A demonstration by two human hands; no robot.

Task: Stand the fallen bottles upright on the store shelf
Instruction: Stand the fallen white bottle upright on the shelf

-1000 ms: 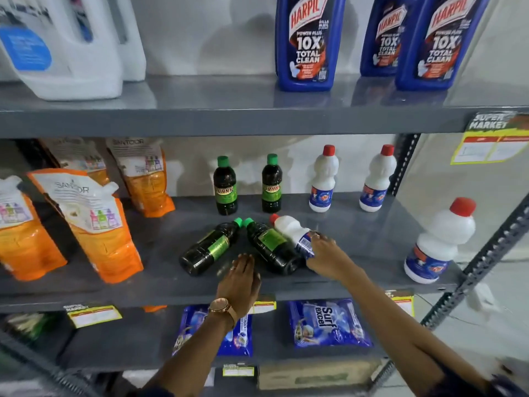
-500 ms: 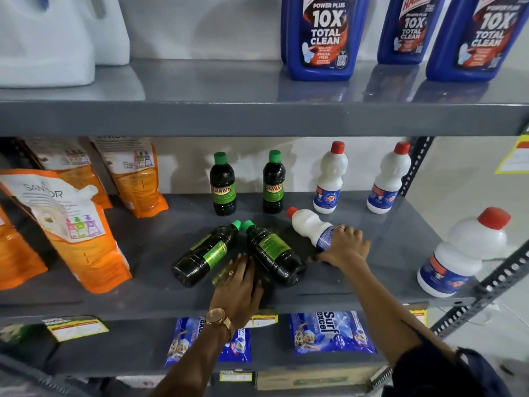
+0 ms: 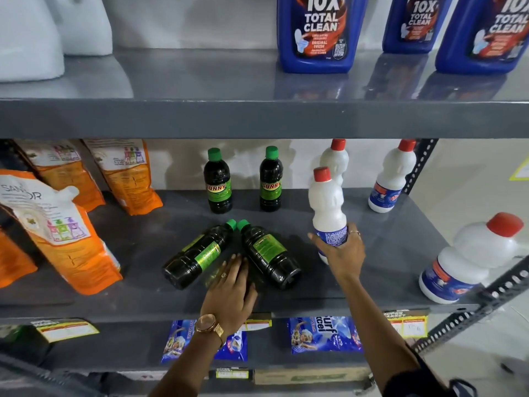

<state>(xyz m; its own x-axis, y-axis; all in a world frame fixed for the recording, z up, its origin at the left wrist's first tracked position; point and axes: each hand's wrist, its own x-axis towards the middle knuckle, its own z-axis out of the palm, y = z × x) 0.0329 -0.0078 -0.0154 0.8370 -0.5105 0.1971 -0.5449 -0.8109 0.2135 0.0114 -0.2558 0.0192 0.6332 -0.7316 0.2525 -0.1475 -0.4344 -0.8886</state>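
Note:
On the grey middle shelf two dark bottles with green caps lie on their sides, caps nearly touching: the left one and the right one. My left hand rests flat on the shelf between their bases, fingers apart, holding nothing. My right hand grips the base of a white bottle with a red cap, which stands nearly upright, just above or on the shelf. Two dark bottles stand upright at the back.
Upright white bottles stand behind the held one, at the back right and at the front right corner. Orange refill pouches lean at the left. Blue cleaner bottles stand on the upper shelf. Blue sachets lie below.
My right hand has lifted the fallen white bottle from lying on its side to nearly upright. My left hand has stayed flat between the two fallen dark bottles.

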